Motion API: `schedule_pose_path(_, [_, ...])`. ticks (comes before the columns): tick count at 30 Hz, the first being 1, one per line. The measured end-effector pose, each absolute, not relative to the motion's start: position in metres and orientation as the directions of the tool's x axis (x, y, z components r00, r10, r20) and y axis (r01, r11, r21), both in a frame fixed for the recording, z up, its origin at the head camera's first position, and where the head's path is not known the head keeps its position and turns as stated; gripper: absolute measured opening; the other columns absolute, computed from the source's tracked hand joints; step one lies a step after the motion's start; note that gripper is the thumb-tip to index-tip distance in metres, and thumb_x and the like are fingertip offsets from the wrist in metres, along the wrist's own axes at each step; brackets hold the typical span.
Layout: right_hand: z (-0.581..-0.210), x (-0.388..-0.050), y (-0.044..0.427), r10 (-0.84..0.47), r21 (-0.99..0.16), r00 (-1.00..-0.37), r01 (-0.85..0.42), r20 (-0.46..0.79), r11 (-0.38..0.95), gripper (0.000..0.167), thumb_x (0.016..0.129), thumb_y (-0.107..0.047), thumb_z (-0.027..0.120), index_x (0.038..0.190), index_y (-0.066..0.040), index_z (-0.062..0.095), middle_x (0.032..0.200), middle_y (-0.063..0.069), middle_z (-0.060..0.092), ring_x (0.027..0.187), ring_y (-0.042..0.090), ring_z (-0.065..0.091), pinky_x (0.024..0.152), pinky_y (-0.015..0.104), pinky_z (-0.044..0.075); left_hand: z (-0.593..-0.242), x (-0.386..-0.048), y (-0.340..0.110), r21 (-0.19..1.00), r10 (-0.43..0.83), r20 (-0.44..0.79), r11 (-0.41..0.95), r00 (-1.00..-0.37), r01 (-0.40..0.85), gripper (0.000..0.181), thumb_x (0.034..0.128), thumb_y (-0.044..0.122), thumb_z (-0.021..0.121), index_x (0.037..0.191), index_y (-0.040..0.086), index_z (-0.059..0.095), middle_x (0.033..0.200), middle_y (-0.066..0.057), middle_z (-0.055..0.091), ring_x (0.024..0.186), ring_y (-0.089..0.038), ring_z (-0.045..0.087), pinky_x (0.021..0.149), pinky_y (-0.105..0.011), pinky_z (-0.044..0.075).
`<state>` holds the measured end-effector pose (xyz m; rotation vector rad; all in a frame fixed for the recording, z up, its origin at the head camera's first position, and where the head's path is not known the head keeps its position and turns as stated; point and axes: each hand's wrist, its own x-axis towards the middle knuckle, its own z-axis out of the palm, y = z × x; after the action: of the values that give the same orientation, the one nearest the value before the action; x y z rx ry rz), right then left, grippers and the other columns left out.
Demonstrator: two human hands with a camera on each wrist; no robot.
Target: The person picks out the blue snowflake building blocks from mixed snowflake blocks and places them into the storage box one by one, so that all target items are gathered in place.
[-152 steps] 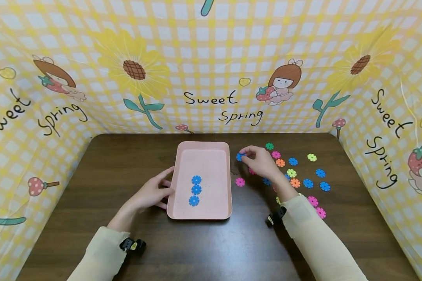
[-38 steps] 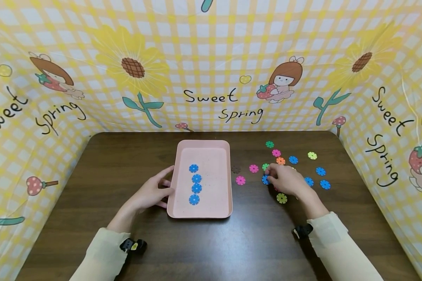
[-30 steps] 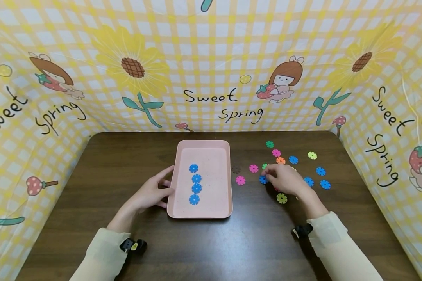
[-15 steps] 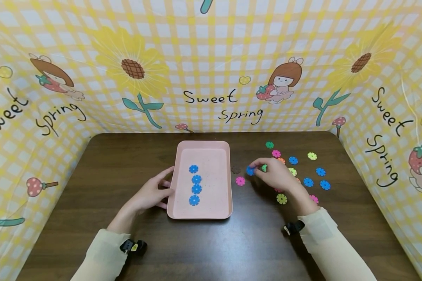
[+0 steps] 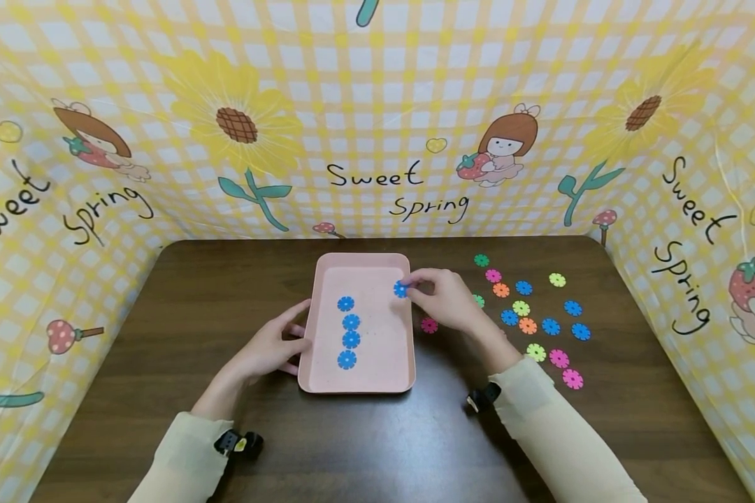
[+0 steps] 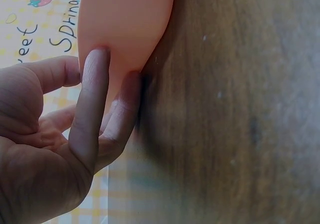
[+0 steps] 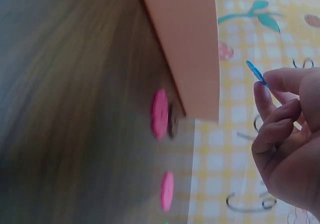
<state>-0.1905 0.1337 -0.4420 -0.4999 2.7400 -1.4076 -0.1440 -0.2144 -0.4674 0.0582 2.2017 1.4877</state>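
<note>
A pink tray (image 5: 377, 377) lies on the table in the head view. Inside its left half, several blue flower-shaped discs (image 5: 351, 322) form a column. My left hand (image 5: 270, 346) touches the tray's left side; in the left wrist view, its extended fingers (image 6: 90, 104) rest against the tray's outer wall (image 6: 125, 19). Over the tray's upper right edge, my right hand (image 5: 447, 300) pinches one blue disc (image 5: 400, 288) between thumb and fingertips. The right wrist view shows that disc (image 7: 255, 72) edge-on and tilted, clear of the tray wall (image 7: 187, 44), with the hand (image 7: 290, 139) holding it.
Right of the tray, loose blue, pink, orange, yellow and green discs (image 5: 550, 326) are scattered on the dark wooden table (image 5: 377, 447). A pink disc (image 5: 429, 325) lies close to the tray's right edge. A yellow checked cloth (image 5: 352, 105) surrounds the table's back and sides.
My right hand has carried a blue disc from the scattered ones leftward to above the tray's right edge. Since the oldest frame, another blue disc has joined the column's top. The left hand stays put.
</note>
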Motion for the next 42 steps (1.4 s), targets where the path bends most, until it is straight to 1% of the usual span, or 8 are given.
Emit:
schedule_pose_path(2, [-0.443, -0.194, 0.123, -0.305, -0.792, -0.943, -0.287, 0.134, 0.540, 0.015, 0.098, -0.014, 0.072, 0.110, -0.014, 0.080, 0.096, -0.002, 0.073, 0.052, 0.016, 0.043, 0.047, 0.026, 0.036, -0.468, -0.144, -0.215, 0.885, 0.294, -0.360, 0.408, -0.886, -0.224, 0.079, 0.0993, 0.008, 0.066, 0.166, 0.022, 0.026, 0.123, -0.026, 0.053, 0.087, -0.029, 0.069, 0.065, -0.046, 0.064])
schedule_pose_path(8, [-0.450, -0.202, 0.096, -0.327, -0.797, -0.938, -0.280, 0.110, 0.535, 0.015, 0.097, -0.017, 0.072, 0.109, -0.014, 0.080, 0.095, -0.004, 0.072, 0.059, 0.018, 0.049, 0.049, 0.027, 0.037, -0.467, -0.142, -0.215, 0.881, 0.288, -0.366, 0.412, -0.885, -0.230, 0.079, 0.0989, 0.007, 0.066, 0.166, 0.022, 0.027, 0.124, -0.026, 0.053, 0.089, -0.029, 0.069, 0.065, -0.045, 0.064])
schedule_pose_path(12, [-0.455, -0.207, 0.084, -0.325, -0.797, -0.942, -0.260, 0.085, 0.544, 0.015, 0.097, -0.017, 0.073, 0.110, -0.013, 0.081, 0.096, -0.005, 0.072, 0.074, 0.018, 0.057, 0.057, 0.029, 0.045, -0.466, -0.142, -0.215, 0.877, 0.282, -0.374, 0.417, -0.883, -0.238, 0.079, 0.0987, 0.008, 0.067, 0.166, 0.022, 0.027, 0.124, -0.026, 0.053, 0.089, -0.029, 0.069, 0.066, -0.045, 0.064])
schedule_pose_path(16, [-0.456, -0.212, 0.073, -0.325, -0.790, -0.943, -0.249, 0.066, 0.561, 0.015, 0.097, -0.017, 0.073, 0.109, -0.013, 0.081, 0.094, -0.006, 0.072, 0.087, 0.018, 0.062, 0.070, 0.030, 0.053, -0.465, -0.142, -0.216, 0.878, 0.285, -0.375, 0.414, -0.882, -0.240, 0.079, 0.0989, 0.008, 0.067, 0.166, 0.022, 0.027, 0.124, -0.026, 0.053, 0.089, -0.029, 0.069, 0.066, -0.045, 0.064])
schedule_pose_path(21, [-0.458, -0.218, 0.061, -0.351, -0.778, -0.934, -0.270, 0.069, 0.567, 0.014, 0.097, -0.012, 0.072, 0.108, -0.010, 0.081, 0.093, -0.003, 0.072, 0.088, 0.017, 0.062, 0.078, 0.030, 0.055, -0.465, -0.142, -0.216, 0.882, 0.286, -0.373, 0.405, -0.883, -0.242, 0.079, 0.0991, 0.007, 0.066, 0.166, 0.022, 0.026, 0.124, -0.026, 0.053, 0.089, -0.029, 0.069, 0.066, -0.046, 0.064])
schedule_pose_path(26, [-0.460, -0.222, 0.049, -0.348, -0.780, -0.937, -0.250, 0.045, 0.574, 0.013, 0.097, -0.009, 0.071, 0.106, -0.007, 0.080, 0.090, -0.002, 0.072, 0.084, 0.018, 0.063, 0.075, 0.029, 0.056, -0.465, -0.141, -0.216, 0.884, 0.290, -0.370, 0.403, -0.883, -0.238, 0.079, 0.0992, 0.006, 0.065, 0.166, 0.021, 0.026, 0.124, -0.026, 0.053, 0.090, -0.029, 0.069, 0.066, -0.046, 0.064])
schedule_pose_path(33, [-0.468, -0.227, 0.037, -0.270, -0.768, -0.963, -0.163, -0.014, 0.619, 0.013, 0.098, -0.012, 0.071, 0.108, -0.011, 0.079, 0.094, -0.003, 0.070, 0.087, 0.018, 0.062, 0.079, 0.029, 0.057, -0.466, -0.141, -0.216, 0.885, 0.284, -0.363, 0.403, -0.887, -0.233, 0.079, 0.0991, 0.006, 0.066, 0.166, 0.021, 0.027, 0.123, -0.026, 0.053, 0.089, -0.029, 0.069, 0.065, -0.046, 0.064])
schedule_pose_path(42, [-0.477, -0.229, 0.032, -0.237, -0.743, -0.969, -0.108, -0.070, 0.661, 0.018, 0.099, -0.017, 0.069, 0.114, -0.014, 0.077, 0.106, -0.001, 0.071, 0.092, 0.017, 0.062, 0.087, 0.032, 0.057, -0.468, -0.141, -0.215, 0.885, 0.285, -0.358, 0.405, -0.889, -0.227, 0.078, 0.0998, 0.008, 0.066, 0.166, 0.022, 0.027, 0.124, -0.026, 0.056, 0.088, -0.028, 0.070, 0.065, -0.045, 0.064])
